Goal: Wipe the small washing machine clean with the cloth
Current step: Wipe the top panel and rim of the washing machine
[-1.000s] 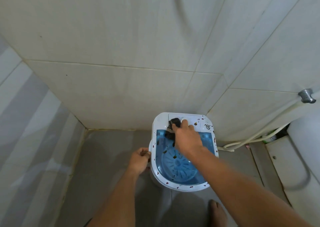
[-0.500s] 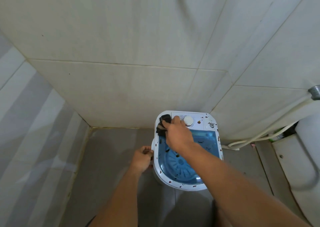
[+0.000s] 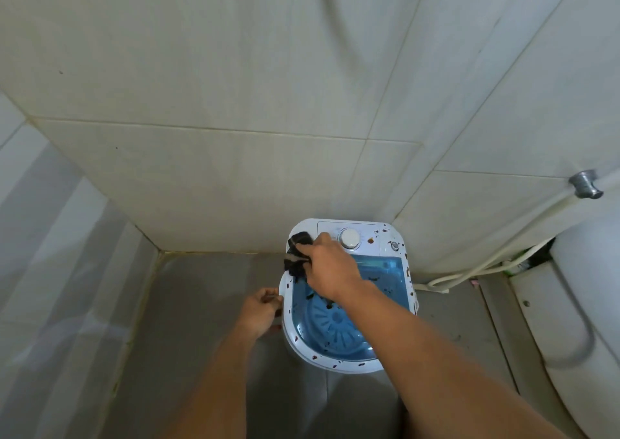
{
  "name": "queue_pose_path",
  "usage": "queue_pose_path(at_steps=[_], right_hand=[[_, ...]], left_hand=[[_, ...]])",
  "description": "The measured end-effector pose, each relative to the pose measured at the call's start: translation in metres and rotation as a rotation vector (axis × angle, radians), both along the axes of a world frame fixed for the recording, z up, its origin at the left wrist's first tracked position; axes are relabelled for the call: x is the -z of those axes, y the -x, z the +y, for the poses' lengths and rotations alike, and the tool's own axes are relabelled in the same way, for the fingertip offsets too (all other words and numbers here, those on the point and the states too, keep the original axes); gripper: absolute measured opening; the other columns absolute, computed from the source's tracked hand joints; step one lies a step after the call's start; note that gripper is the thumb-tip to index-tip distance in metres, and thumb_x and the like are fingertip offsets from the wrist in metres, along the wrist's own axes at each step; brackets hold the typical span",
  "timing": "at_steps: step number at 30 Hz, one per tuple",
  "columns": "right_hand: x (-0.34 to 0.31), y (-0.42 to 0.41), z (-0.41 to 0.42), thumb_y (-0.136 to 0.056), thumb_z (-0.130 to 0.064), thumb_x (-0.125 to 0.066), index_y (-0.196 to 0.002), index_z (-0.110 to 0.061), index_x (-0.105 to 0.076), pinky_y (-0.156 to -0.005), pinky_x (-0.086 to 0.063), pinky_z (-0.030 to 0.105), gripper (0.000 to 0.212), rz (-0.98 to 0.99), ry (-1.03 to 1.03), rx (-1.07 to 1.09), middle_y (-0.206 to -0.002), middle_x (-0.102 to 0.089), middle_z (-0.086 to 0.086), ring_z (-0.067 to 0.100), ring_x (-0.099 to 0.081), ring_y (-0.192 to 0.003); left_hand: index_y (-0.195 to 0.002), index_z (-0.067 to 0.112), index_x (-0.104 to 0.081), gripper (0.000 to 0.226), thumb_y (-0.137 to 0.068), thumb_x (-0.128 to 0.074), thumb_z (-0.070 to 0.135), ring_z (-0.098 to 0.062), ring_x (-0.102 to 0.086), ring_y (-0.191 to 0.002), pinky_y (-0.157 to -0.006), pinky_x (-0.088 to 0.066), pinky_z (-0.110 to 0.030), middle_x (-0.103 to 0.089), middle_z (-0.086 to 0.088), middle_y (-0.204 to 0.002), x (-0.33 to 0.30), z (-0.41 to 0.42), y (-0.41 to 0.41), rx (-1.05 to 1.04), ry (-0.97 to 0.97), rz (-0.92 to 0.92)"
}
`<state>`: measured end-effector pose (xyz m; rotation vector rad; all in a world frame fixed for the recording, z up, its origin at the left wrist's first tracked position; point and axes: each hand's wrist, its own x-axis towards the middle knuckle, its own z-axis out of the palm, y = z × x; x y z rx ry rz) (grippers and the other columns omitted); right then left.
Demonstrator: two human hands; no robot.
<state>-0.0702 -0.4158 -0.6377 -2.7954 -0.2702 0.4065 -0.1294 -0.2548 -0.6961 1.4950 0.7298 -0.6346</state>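
A small white washing machine (image 3: 385,365) with a blue tub stands on the tiled floor in a corner, its rim and tub dotted with dark red specks. A white round dial (image 3: 349,237) sits on its back panel. My right hand (image 3: 330,269) is shut on a dark cloth (image 3: 297,254) and presses it on the machine's back left rim. My left hand (image 3: 260,311) grips the left edge of the machine from outside.
Tiled walls close in behind and to the left. A white hose (image 3: 469,272) runs along the floor right of the machine up to a metal wall fitting (image 3: 585,183). A white toilet (image 3: 587,304) stands at the far right. Grey floor lies left of the machine.
My right hand has slid the cloth from the middle of the back panel leftward to the back left corner of the rim, uncovering the dial. The left hand has stayed on the machine's edge.
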Motion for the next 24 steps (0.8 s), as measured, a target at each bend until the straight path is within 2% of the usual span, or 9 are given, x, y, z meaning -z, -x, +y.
queue_pose_path(at_steps=[2, 4, 6, 8, 12, 15, 19, 22, 24], right_hand=[[-0.013, -0.01, -0.014, -0.097, -0.019, -0.061, -0.143, -0.031, -0.057, -0.103, -0.045, 0.034, 0.048, 0.073, -0.246, 0.09, -0.126, -0.056, 0.01, 0.031, -0.058, -0.119], [-0.023, -0.021, -0.04, -0.097, -0.018, -0.061, -0.145, -0.029, -0.055, -0.102, -0.046, 0.034, 0.049, -0.073, -0.37, 0.261, -0.124, -0.057, 0.009, 0.029, -0.06, -0.116], [-0.026, -0.028, -0.073, -0.097, -0.016, -0.059, -0.146, -0.025, -0.053, -0.1, -0.049, 0.04, 0.05, -0.25, -0.335, 0.441, -0.126, -0.054, 0.01, 0.03, -0.059, -0.115], [-0.022, -0.03, -0.106, -0.097, -0.018, -0.057, -0.146, -0.025, -0.052, -0.096, -0.052, 0.044, 0.05, -0.293, -0.174, 0.508, -0.128, -0.052, 0.012, 0.034, -0.056, -0.115], [-0.002, -0.023, -0.143, -0.099, -0.021, -0.054, -0.146, -0.027, -0.05, -0.088, -0.053, 0.045, 0.048, -0.166, 0.01, 0.433, -0.127, -0.05, 0.012, 0.036, -0.053, -0.115], [0.005, -0.024, -0.145, -0.098, -0.02, -0.054, -0.145, -0.027, -0.05, -0.085, -0.054, 0.045, 0.048, -0.16, 0.069, 0.381, -0.126, -0.047, 0.012, 0.035, -0.051, -0.111], [0.002, -0.021, -0.138, -0.093, -0.016, -0.056, -0.146, -0.029, -0.046, -0.08, -0.052, 0.044, 0.056, -0.149, 0.206, 0.293, -0.125, -0.046, 0.01, 0.033, -0.049, -0.108], [0.007, -0.002, -0.133, -0.09, -0.013, -0.058, -0.144, -0.032, -0.05, -0.077, -0.052, 0.042, 0.058, -0.205, 0.183, 0.171, -0.122, -0.048, 0.006, 0.031, -0.051, -0.105], [0.009, 0.007, -0.136, -0.093, -0.015, -0.058, -0.143, -0.034, -0.054, -0.081, -0.052, 0.043, 0.053, -0.188, 0.127, 0.082, -0.123, -0.051, 0.005, 0.031, -0.052, -0.108]], left_hand=[[-0.118, 0.004, -0.063, 0.019, -0.1, -0.059, 0.008, -0.032, -0.071, -0.108, -0.07, -0.06, -0.037, -0.073, -0.016, -0.118, -0.003, -0.001, 0.001, 0.008, -0.005, 0.001], [-0.12, 0.004, -0.063, 0.02, -0.101, -0.058, 0.008, -0.033, -0.071, -0.109, -0.066, -0.058, -0.033, -0.073, -0.016, -0.117, -0.007, -0.003, 0.003, 0.009, -0.008, -0.003], [-0.12, 0.004, -0.063, 0.02, -0.101, -0.058, 0.008, -0.033, -0.072, -0.105, -0.065, -0.057, -0.033, -0.073, -0.017, -0.118, -0.008, -0.004, 0.003, 0.002, -0.011, -0.014], [-0.119, 0.005, -0.063, 0.019, -0.101, -0.058, 0.008, -0.032, -0.072, -0.104, -0.067, -0.059, -0.035, -0.072, -0.017, -0.119, -0.009, -0.004, 0.004, 0.006, -0.021, -0.014], [-0.119, 0.003, -0.062, 0.019, -0.101, -0.057, 0.006, -0.029, -0.072, -0.097, -0.067, -0.059, -0.034, -0.072, -0.019, -0.119, -0.007, -0.003, 0.003, 0.014, -0.013, -0.019], [-0.12, 0.004, -0.062, 0.02, -0.101, -0.057, 0.006, -0.031, -0.072, -0.1, -0.072, -0.061, -0.037, -0.073, -0.018, -0.118, -0.008, -0.004, 0.003, 0.022, -0.01, -0.014], [-0.116, 0.004, -0.063, 0.017, -0.099, -0.06, 0.005, -0.025, -0.072, -0.088, -0.071, -0.06, -0.037, -0.074, -0.015, -0.111, -0.01, -0.004, 0.002, 0.005, 0.013, -0.007], [-0.117, 0.007, -0.064, 0.018, -0.099, -0.06, 0.008, -0.028, -0.073, -0.096, -0.072, -0.059, -0.037, -0.076, -0.013, -0.109, -0.009, -0.004, 0.004, 0.0, -0.005, -0.004], [-0.117, 0.007, -0.064, 0.018, -0.1, -0.059, 0.009, -0.03, -0.073, -0.1, -0.078, -0.061, -0.042, -0.076, -0.013, -0.11, -0.009, -0.005, 0.004, -0.006, -0.006, -0.004]])
